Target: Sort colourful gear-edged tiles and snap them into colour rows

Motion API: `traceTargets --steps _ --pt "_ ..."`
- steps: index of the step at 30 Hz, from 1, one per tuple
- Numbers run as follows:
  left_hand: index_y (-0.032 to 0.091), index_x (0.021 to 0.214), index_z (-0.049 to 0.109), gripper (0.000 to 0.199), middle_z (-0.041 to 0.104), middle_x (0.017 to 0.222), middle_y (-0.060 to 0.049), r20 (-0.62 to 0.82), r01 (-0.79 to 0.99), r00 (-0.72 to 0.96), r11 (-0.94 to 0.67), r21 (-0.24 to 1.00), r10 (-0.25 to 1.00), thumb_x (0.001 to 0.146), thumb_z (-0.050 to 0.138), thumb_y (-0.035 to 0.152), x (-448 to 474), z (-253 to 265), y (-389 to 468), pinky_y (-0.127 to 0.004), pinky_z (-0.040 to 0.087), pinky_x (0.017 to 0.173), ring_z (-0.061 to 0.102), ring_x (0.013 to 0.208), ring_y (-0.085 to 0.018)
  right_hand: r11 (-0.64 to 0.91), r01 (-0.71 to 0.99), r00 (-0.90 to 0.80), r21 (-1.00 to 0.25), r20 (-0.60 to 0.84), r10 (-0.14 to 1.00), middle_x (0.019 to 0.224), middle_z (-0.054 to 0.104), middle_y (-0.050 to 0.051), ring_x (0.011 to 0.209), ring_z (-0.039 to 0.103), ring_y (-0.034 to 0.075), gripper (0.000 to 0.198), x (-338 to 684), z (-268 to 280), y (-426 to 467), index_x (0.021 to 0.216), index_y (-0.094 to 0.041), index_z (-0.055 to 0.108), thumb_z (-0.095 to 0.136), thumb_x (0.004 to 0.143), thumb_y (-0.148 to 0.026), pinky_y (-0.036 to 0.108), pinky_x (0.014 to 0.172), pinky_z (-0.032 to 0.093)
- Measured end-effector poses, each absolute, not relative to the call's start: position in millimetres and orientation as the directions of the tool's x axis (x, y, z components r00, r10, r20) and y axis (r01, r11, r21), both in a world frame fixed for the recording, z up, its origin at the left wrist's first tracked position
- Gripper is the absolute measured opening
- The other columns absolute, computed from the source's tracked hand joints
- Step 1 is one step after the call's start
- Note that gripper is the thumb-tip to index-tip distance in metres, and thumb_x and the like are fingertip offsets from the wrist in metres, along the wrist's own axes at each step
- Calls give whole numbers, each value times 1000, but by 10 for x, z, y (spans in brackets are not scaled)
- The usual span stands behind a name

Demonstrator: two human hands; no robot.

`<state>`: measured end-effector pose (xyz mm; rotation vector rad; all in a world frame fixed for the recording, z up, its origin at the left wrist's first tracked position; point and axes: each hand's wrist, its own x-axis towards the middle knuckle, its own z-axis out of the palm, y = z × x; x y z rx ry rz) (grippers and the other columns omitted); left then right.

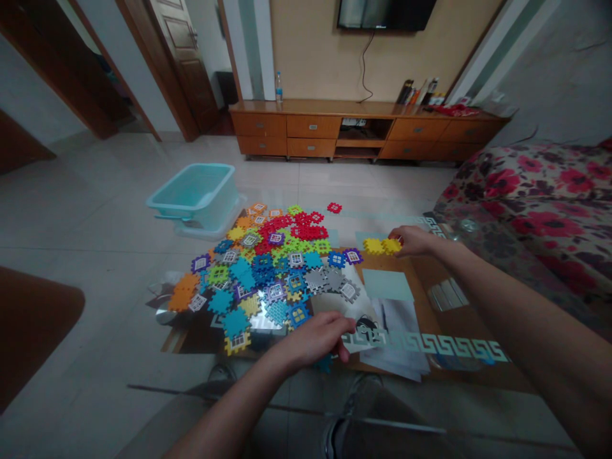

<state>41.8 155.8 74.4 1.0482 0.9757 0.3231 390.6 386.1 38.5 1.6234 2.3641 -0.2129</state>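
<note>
My right hand (pixel 412 241) is closed on the right end of two yellow notched building tiles (pixel 374 246) that lie side by side, at the right of the glass table. My left hand (pixel 321 336) hovers by the table's near edge, its fingers apart and slightly bent, with nothing visible in them. A teal tile (pixel 324 364) shows partly beneath it. To its upper left spreads a heap of interlocking plastic tiles, among them red tiles (pixel 306 226), orange tiles (pixel 185 293), teal tiles (pixel 236 323) and grey tiles (pixel 325 279). Several have window-shaped inserts.
A light-blue plastic bin (pixel 191 191) stands beyond the heap's left side. Paper sheets (pixel 396 325) and a pale green card (pixel 387 284) appear at the table's right half. A wooden TV cabinet (pixel 310 127) lines the far wall, and a flowered sofa (pixel 540 185) is at right.
</note>
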Motion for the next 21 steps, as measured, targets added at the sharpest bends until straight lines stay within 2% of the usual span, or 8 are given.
traceTargets --steps 17,21 --pt "17 100 62 37 63 66 -5 -522 207 566 503 839 638 88 49 50 419 731 1560 -35 42 75 60 74 -21 359 933 -329 37 -318 889 102 74 11 89 70 28 51 3888 385 3861 112 -15 71 73 63 -33 32 77 52" --pt "17 100 63 39 63 66 -5 -520 194 572 511 837 634 88 51 52 415 701 1559 -35 42 72 59 73 -20 365 930 -335 38 -315 888 101 75 9 88 70 26 50 3893 382 3865 112 -18 70 73 63 -33 31 76 52"
